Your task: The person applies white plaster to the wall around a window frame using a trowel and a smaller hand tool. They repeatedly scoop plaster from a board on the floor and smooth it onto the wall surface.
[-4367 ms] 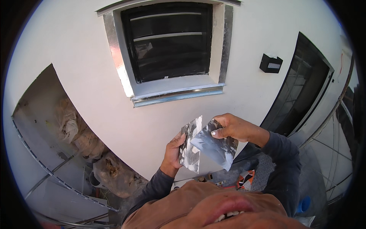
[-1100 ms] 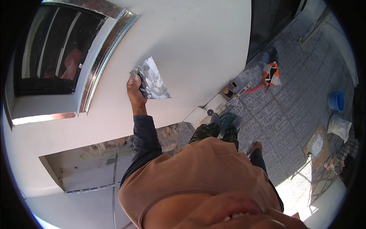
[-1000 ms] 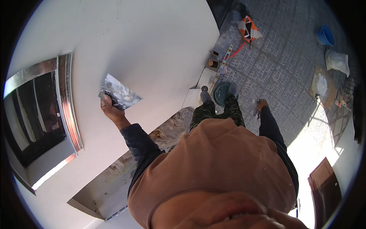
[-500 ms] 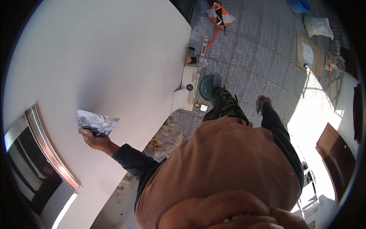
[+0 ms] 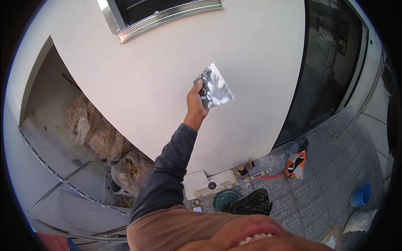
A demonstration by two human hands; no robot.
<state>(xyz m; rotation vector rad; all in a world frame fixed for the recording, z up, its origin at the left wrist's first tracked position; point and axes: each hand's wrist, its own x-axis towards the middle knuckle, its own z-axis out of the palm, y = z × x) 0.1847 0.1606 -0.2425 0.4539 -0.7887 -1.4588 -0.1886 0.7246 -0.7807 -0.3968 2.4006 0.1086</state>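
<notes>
My left hand (image 5: 197, 103) is closed on a wide putty knife (image 5: 217, 87), with the thumb lying along its dark edge. The broad metal blade is shiny and smeared with white and grey. Behind it stands a smooth white wall (image 5: 159, 75); whether the blade touches the wall I cannot tell. My left arm reaches up in a dark sleeve. My right hand is out of view.
Above is a window with a metal sill (image 5: 171, 21); a dark glass door (image 5: 322, 62) is at right. Plastic-wrapped bags (image 5: 102, 138) lie left. On the paving are a spirit level (image 5: 255, 177), an orange-and-white bag (image 5: 295, 164), a green round lid (image 5: 226, 198) and a blue bucket (image 5: 361, 195).
The view has swung toward the wall, bringing the glass door and the left recess into sight. My left hand still grips the putty knife, now raised and turned. My right arm has left the view.
</notes>
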